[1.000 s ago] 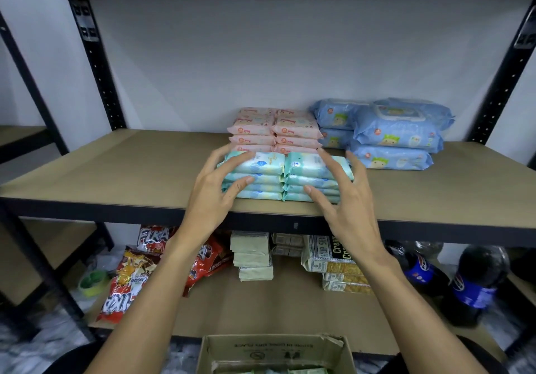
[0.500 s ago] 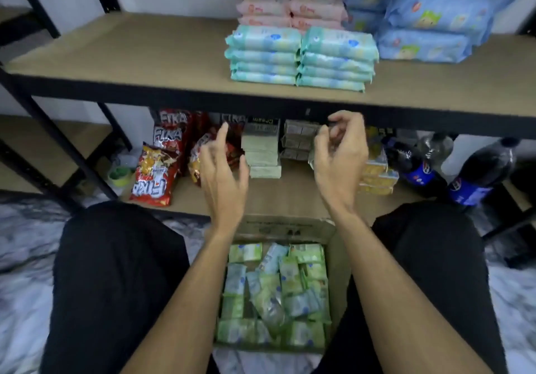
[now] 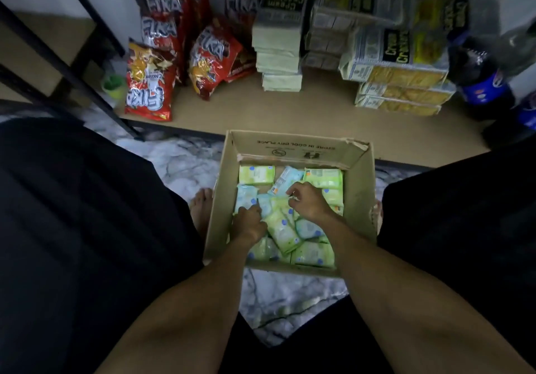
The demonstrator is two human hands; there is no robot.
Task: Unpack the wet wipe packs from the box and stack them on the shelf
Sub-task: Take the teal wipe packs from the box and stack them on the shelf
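Wet wipe packs (image 3: 282, 230) lie jumbled inside the open cardboard box (image 3: 358, 199) on the floor (image 3: 185, 159). Left hand (image 3: 249, 224) and right hand (image 3: 309, 202) rest among them, fingers curled; whether either grips a pack cannot be told.

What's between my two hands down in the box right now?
In the head view, green wet wipe packs lie between the left hand and the right hand.
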